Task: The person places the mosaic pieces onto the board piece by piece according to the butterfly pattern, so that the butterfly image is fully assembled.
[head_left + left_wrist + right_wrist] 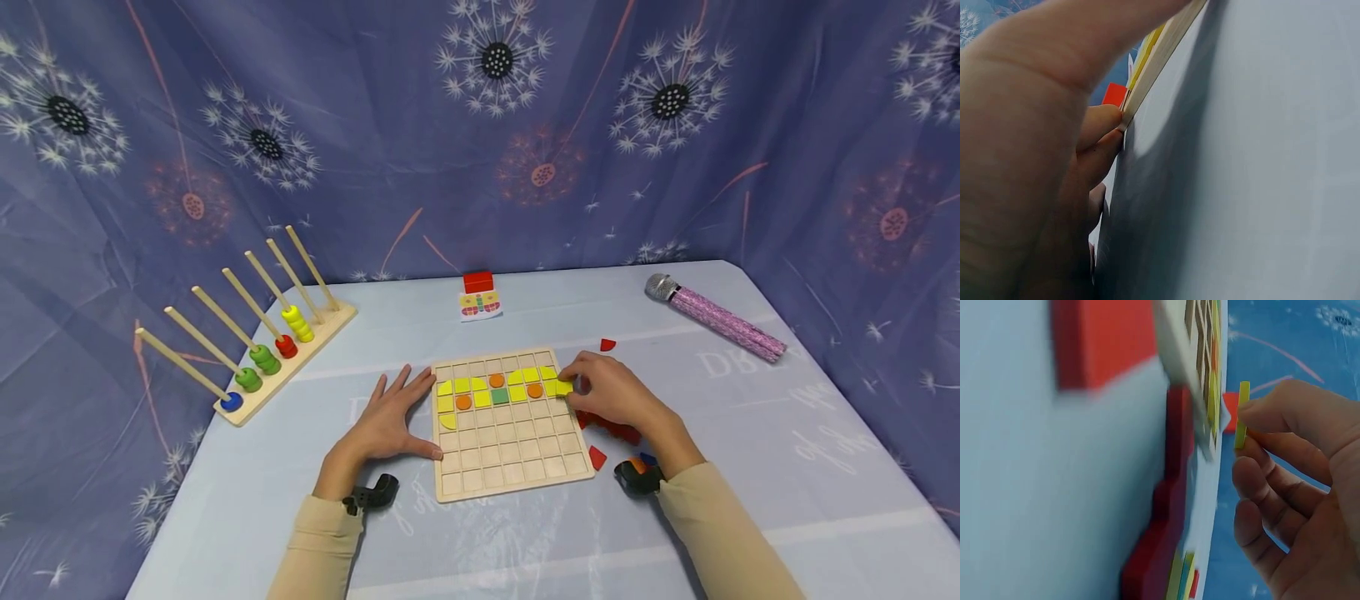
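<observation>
A wooden grid board (510, 457) lies flat between the hands, its upper rows partly filled with yellow tiles, several orange round tiles and a green square tile (500, 397). My right hand (611, 390) pinches a yellow tile (1242, 415) between thumb and index finger, above the board's right edge. The other fingers of that hand are loosely curled. At the board's left edge, my left hand (386, 423) rests with fingers spread, its thumb and index fingertip right at the rim. Red pieces (617, 429) lie partly hidden under the right hand.
A wooden peg stand (292, 362) with coloured beads stands at the left. Behind the board are a printed pattern card (480, 307) and a red block (478, 282). A pink glittery microphone (720, 321) lies at the back right. Single red pieces (597, 457) are scattered right of the board.
</observation>
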`<move>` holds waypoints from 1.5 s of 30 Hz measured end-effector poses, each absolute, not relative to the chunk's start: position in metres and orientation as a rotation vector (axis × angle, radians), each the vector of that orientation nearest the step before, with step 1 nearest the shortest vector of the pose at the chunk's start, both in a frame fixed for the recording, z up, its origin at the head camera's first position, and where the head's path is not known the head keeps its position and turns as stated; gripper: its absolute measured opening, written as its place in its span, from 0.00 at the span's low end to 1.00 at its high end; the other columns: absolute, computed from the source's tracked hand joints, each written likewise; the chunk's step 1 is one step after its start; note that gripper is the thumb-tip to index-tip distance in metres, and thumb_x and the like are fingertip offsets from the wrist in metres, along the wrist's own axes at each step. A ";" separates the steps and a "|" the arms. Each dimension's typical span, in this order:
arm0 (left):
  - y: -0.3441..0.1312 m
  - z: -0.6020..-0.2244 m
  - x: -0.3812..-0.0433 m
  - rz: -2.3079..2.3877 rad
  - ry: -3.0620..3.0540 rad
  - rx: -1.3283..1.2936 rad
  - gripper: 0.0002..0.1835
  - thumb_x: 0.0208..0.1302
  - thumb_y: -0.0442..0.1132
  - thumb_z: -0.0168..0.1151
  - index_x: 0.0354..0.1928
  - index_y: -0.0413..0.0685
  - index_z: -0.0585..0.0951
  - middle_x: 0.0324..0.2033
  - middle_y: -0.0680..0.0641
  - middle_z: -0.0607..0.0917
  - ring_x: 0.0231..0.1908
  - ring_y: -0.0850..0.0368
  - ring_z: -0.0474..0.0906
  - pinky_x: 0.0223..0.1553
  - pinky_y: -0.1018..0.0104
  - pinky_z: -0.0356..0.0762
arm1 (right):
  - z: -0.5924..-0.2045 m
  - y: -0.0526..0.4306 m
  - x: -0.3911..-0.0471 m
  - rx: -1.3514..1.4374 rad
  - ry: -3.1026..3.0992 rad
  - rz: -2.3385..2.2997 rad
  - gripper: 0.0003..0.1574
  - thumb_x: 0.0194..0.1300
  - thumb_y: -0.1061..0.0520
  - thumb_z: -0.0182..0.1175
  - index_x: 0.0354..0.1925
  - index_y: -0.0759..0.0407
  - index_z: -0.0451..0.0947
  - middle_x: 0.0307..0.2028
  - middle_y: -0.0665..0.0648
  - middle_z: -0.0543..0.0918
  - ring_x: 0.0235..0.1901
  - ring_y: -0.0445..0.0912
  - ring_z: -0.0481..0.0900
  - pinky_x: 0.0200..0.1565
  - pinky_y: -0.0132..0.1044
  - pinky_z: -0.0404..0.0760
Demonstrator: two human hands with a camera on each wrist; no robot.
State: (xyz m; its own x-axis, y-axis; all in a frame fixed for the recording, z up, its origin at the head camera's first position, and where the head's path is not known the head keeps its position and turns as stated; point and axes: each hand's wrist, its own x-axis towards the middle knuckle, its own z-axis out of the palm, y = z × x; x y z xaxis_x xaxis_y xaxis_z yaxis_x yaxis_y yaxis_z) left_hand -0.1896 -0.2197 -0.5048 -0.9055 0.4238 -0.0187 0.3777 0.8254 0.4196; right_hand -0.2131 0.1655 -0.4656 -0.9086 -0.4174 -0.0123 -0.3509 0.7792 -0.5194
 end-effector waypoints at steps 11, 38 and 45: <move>-0.219 -0.507 -0.191 0.617 2.907 0.643 0.71 0.25 0.82 0.65 0.75 0.56 0.57 0.73 0.56 0.55 0.73 0.49 0.38 0.68 0.43 0.29 | -0.463 0.116 -0.213 -0.892 2.797 -0.788 0.17 0.56 0.54 0.68 0.46 0.50 0.85 0.34 0.44 0.77 0.30 0.41 0.71 0.33 0.35 0.73; -0.220 -0.506 -0.190 0.620 2.905 0.655 0.70 0.25 0.82 0.65 0.75 0.57 0.56 0.73 0.57 0.54 0.73 0.49 0.38 0.68 0.43 0.29 | -0.468 0.040 -0.208 -0.990 2.673 -0.669 0.19 0.54 0.56 0.65 0.47 0.45 0.86 0.33 0.43 0.75 0.30 0.40 0.71 0.33 0.33 0.73; -0.220 -0.506 -0.190 0.619 2.895 0.646 0.70 0.26 0.82 0.65 0.75 0.57 0.56 0.73 0.57 0.53 0.73 0.50 0.38 0.68 0.43 0.29 | -0.471 0.031 -0.206 -1.035 2.664 -0.672 0.19 0.53 0.59 0.65 0.46 0.47 0.86 0.37 0.42 0.78 0.34 0.39 0.72 0.38 0.31 0.74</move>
State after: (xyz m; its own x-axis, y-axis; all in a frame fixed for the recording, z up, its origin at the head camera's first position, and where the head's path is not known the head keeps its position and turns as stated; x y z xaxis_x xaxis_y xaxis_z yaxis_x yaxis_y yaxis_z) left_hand -0.1899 -0.2202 -0.5058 -0.9032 0.4288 -0.0192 0.3835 0.8263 0.4125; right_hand -0.2059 0.0309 -0.4708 -0.7329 -0.6799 -0.0258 -0.5862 0.6502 -0.4833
